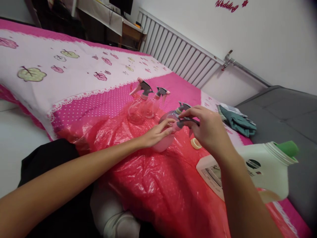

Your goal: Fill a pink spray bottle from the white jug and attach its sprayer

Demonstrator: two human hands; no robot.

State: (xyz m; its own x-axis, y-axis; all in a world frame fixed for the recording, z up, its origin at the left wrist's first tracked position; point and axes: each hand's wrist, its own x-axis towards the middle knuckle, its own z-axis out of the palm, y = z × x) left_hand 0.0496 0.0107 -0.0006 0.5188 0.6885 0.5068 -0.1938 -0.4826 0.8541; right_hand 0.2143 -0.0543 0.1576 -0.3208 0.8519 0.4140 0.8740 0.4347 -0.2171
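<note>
My right hand (205, 122) is closed around the dark grey trigger head of a clear spray bottle (163, 144). My left hand (157, 133) grips the same bottle at its pink neck, fingers wrapped about it. The bottle stands on a crumpled red plastic sheet (146, 175). Just behind it is another spray bottle (168, 115), partly hidden by my hands. Two more clear bottles, a larger one (136, 110) and a smaller one (151, 107), stand upright to the left with grey and pink trigger heads. A pale round cap (196, 143) lies below my right hand.
A large whitish jug (267, 162) lies tilted at the right, partly behind my forearm, with something green (287, 148) at its mouth. Folded clothes (237, 122) rest beside the grey headboard (284, 115). The pink patterned bed (81, 76) runs to a metal railing (178, 46).
</note>
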